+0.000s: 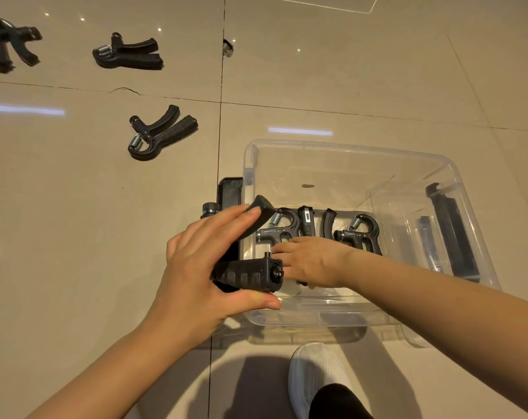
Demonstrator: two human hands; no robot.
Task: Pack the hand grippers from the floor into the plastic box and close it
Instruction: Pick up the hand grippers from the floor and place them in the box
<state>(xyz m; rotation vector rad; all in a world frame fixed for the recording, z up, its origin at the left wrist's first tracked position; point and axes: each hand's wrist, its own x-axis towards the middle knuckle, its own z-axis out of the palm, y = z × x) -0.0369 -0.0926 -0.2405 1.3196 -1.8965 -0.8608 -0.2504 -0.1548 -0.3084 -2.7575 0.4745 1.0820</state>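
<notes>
The left hand [202,261] holds a hand gripper [247,275] over the plastic box's [456,176] near-left rim; the right hand [309,261] reaches inside, its grasp unclear. Lay it flat beside those packed; three grippers [159,134] lie beyond the box
</notes>
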